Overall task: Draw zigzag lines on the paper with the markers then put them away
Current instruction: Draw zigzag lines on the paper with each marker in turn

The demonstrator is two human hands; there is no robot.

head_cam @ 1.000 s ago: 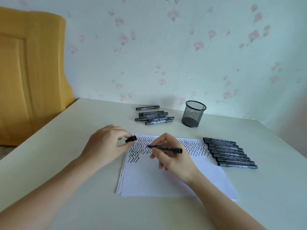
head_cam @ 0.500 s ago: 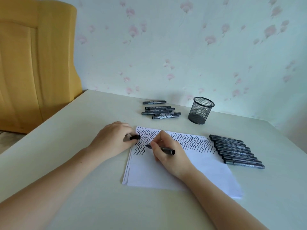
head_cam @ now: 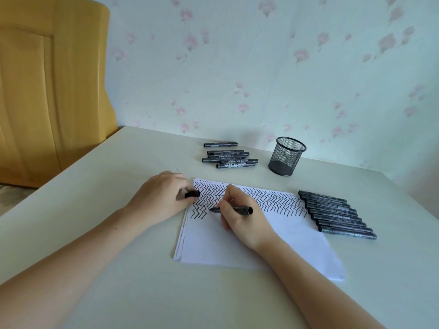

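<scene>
Fingers point(head_cam: 222, 205) pinch marker point(head_cam: 234, 209) on paper point(head_cam: 285, 238); left hand point(head_cam: 161, 198) holds cap point(head_cam: 192, 194).

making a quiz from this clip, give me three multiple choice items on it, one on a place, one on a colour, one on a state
1. Where does the mesh cup stand?
A. on the paper
B. on the table behind the paper
C. on the chair

2. What colour are the zigzag lines?
A. red
B. blue
C. black

3. What is the left hand doing?
A. lying flat and open
B. pinching the cap
C. lifting the cup

Key:
1 B: it stands on the table beyond the paper, near the wall.
2 C: every row is black.
3 B: its fingertips pinch the cap at the paper's left edge while the right hand holds the marker.
</scene>
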